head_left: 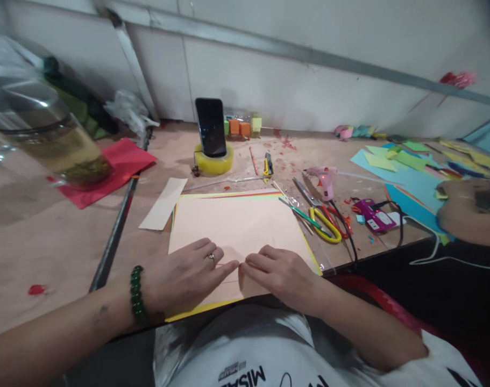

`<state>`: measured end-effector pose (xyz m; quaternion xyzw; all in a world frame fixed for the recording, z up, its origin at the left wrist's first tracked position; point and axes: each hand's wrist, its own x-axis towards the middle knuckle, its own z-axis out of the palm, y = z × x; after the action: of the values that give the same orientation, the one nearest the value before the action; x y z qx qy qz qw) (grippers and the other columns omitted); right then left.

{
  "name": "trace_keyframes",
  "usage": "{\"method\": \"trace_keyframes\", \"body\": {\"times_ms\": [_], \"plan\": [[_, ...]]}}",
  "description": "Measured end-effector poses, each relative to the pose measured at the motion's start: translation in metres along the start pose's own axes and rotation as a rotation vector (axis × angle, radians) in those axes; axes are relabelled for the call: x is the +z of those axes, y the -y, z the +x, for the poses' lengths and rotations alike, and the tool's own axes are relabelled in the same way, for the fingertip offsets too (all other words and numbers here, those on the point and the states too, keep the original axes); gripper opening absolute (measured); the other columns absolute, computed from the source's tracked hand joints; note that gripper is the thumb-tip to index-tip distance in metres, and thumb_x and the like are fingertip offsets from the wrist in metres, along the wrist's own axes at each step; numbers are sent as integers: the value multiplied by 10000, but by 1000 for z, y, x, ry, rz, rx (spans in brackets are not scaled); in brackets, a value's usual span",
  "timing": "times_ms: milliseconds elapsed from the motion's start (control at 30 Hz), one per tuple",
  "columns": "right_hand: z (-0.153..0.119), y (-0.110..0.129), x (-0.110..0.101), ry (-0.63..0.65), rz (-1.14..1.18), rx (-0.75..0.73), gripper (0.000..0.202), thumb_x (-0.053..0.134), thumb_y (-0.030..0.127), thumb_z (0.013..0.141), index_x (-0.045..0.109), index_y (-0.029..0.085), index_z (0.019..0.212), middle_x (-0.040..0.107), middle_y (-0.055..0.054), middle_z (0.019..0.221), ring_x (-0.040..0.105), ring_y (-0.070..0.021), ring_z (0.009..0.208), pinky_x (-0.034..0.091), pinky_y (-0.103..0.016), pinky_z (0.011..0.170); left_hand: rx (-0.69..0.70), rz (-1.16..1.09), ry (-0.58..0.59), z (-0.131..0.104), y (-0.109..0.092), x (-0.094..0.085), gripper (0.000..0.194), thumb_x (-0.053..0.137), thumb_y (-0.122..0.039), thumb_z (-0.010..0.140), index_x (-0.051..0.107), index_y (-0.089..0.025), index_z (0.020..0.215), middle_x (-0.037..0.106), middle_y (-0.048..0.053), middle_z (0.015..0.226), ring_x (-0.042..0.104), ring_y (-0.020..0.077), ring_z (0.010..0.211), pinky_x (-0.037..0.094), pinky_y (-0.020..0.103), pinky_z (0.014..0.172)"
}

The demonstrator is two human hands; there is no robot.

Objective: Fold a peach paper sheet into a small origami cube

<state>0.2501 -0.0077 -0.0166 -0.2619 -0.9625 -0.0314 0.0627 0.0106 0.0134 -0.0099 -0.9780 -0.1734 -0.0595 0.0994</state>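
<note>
A: Where is the paper?
B: The pink sheet (232, 223) lies on top of a stack, in the middle, at the near edge of the table (67, 242). Under it, yellow edges of other sheets show on the near and right sides.
A: And the left hand?
B: The left hand (188, 277) rests palm down on the near left part of the sheet, with its fingers stretched out. It wears a ring (211, 257), and a green bracelet (137, 293) is on the wrist.
A: How is the right hand?
B: The right hand (283, 274) is also on the near part of the sheet, just right of the left thumb. Its fingers are bent and close together. Whether they pinch the paper, I cannot tell.
A: Which things are around?
B: Left of the stack lies a pale strip (164, 204). On the right are yellow scissors (329, 220), then a pink glue gun (325, 180) and a purple tool (376, 215).
A: And on the far side?
B: A phone (211, 128) stands upright at a tape roll (218, 165), and a cutter (268, 165) lies to the right. On the left, a jar (79, 156) stands on red paper (126, 166).
A: Is somebody else there?
B: Yes, at the right edge, another person's arm (468, 212) is beside blue paper (384, 172).
</note>
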Motion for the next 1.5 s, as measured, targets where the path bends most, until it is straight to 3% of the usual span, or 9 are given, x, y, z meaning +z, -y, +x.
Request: {"method": "trace_keyframes", "body": {"times_ms": [167,300,500,600,700,833,1000,1233,1500], "plan": [[-5,-2,4,-19,65,-2,190,459,153,957,640,108,996,670,-95,955,553,-196,820,506,-301,661,-37,-3,20,-7,-2,0,281,433,-96,902,619,-142,1107,685,106,868,613,214,719,482,346,682],[-20,-5,11,-96,128,-6,281,377,111,964,649,103,893,663,-119,919,566,-202,859,525,-305,675,-18,20,-2,-25,-2,4,361,395,7,865,623,-83,1131,692,165,1107,646,250,947,498,372,823],[-34,-3,13,-202,191,61,309,359,-7,881,648,100,903,659,-117,939,567,-195,882,534,-300,719,-106,-50,112,-46,-2,5,477,378,31,829,587,-107,1235,641,127,1271,603,245,1114,484,377,945],[-15,3,9,-125,130,120,248,429,-7,844,641,109,902,646,-100,877,540,-203,784,508,-311,640,-134,-70,141,-39,-1,-2,432,418,10,827,614,-111,1192,657,129,1233,613,250,1069,509,363,899],[12,9,7,19,109,48,272,511,65,863,587,117,1119,624,-93,956,514,-216,808,498,-347,687,-164,-97,158,-31,-2,-8,350,454,-14,830,648,-126,1098,690,122,1128,630,233,969,510,343,859],[28,11,10,67,124,5,117,549,125,887,613,128,986,615,-73,901,486,-212,784,476,-336,655,-203,-138,170,-29,-6,-8,333,470,-34,811,639,-129,1082,674,126,1125,621,246,971,499,363,854],[10,7,15,45,147,23,131,554,70,853,631,110,951,625,-90,894,499,-211,788,466,-323,635,-274,-165,193,-30,-13,-7,355,508,-41,778,621,-90,1110,655,150,1157,608,267,998,494,378,881],[-20,0,32,-83,210,154,262,490,-33,774,643,133,907,642,-79,869,537,-195,785,489,-293,628,-426,-210,265,-20,-21,-16,259,506,-85,794,637,-164,1003,672,111,987,612,251,898,514,373,813],[-46,3,36,-268,282,282,253,467,-10,822,641,152,910,659,-70,868,552,-182,808,510,-280,662,-424,-95,155,-50,-23,11,558,434,-20,738,627,-178,1237,670,129,1237,649,292,1066,540,419,893]]}}
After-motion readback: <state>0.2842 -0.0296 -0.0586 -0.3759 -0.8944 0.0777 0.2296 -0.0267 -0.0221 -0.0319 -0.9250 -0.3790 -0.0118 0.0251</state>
